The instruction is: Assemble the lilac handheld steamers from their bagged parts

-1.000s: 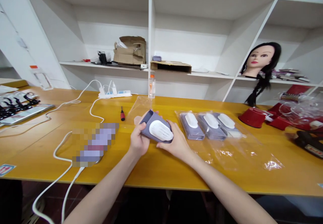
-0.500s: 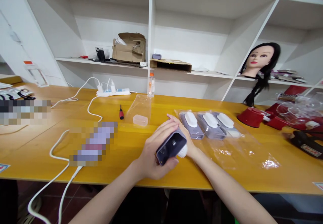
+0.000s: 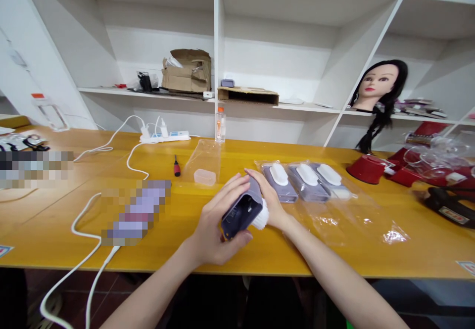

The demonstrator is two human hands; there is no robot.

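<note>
Between my two hands is a hollow grey-purple plastic case [image 3: 243,215], its dark open end facing me. White bristles [image 3: 261,216] of a brush show along its right side. My left hand [image 3: 215,220] is closed around the case's left side, fingers over the top and thumb under the open end. From the far right, my right hand [image 3: 270,198] grips the case, and most of its fingers are hidden behind it. Just beyond lie grey-purple cases with white oval brushes [image 3: 279,174] in clear plastic wrapping.
Left of my hands lie a blurred-out phone-like slab [image 3: 141,210] with a white cable [image 3: 111,257], and a red-black screwdriver [image 3: 177,166]. A clear bag [image 3: 203,153] and small translucent box [image 3: 205,176] lie farther back. Red holders [image 3: 367,169] stand right, below a mannequin head [image 3: 380,84].
The case has tilted in my hands, showing more of its top and the white bristles. My right hand has drawn its fingers in around the far side. The view has shifted slightly.
</note>
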